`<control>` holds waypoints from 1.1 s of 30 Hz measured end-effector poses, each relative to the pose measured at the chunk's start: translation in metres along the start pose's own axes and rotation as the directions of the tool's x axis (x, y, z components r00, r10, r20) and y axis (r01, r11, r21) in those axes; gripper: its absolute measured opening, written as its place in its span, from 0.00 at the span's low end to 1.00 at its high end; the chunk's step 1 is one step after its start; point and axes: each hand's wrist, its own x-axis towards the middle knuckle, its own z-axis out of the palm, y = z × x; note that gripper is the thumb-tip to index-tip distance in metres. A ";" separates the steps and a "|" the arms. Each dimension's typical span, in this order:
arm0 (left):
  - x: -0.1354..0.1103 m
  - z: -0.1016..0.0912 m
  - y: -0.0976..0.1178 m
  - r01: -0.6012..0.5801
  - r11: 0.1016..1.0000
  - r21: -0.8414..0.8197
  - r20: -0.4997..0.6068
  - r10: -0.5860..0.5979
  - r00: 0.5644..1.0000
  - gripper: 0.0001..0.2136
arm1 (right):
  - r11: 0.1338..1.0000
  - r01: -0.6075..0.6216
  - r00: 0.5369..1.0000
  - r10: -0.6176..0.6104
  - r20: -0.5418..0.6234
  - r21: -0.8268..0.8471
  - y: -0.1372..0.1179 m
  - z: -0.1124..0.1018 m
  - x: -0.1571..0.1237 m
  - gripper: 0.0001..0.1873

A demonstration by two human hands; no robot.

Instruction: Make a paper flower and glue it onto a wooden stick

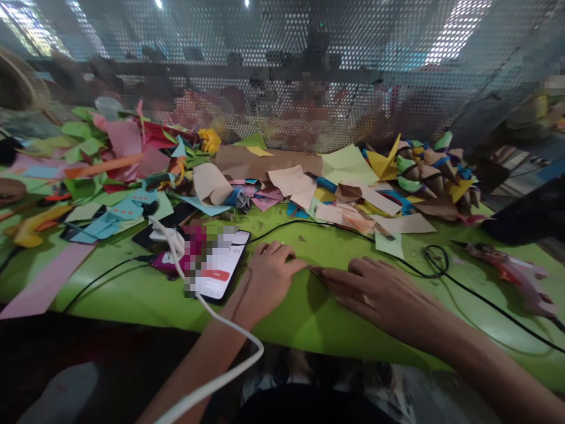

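Over the green tabletop (282,330), my left hand (271,274) rests with curled fingers, its thumb and forefinger pointing right. My right hand (375,288) comes in from the other side, fingers pressed together and reaching left. The fingertips of both hands nearly meet around something small and dark, too small to make out. Just left of my left hand lies a phone (227,274) with a lit screen. A white cable (238,328) runs in front of it and across my left forearm. A black cord (309,222) curves behind both hands.
Coloured paper scraps (123,147) pile up at the left, with more paper sheets (348,165) along the back. Several small wrapped paper cones (430,168) sit at the back right. A pink glue gun (516,274) lies at the right. Behind stands a perforated metal screen (282,118).
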 end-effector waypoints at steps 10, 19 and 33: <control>-0.001 0.000 0.001 0.009 1.000 -0.006 0.003 -0.009 1.000 0.18 | 1.000 0.014 1.000 -0.014 -0.020 0.001 -0.002 -0.002 -0.004 0.22; 0.000 -0.001 0.002 0.017 1.000 0.004 0.011 -0.017 1.000 0.18 | 0.999 -0.006 1.000 0.006 -0.011 0.051 -0.001 -0.007 -0.014 0.24; 0.000 0.000 0.000 0.022 0.999 -0.029 -0.022 -0.022 1.000 0.14 | 1.000 0.009 0.999 -0.009 -0.033 0.006 -0.004 -0.005 -0.011 0.23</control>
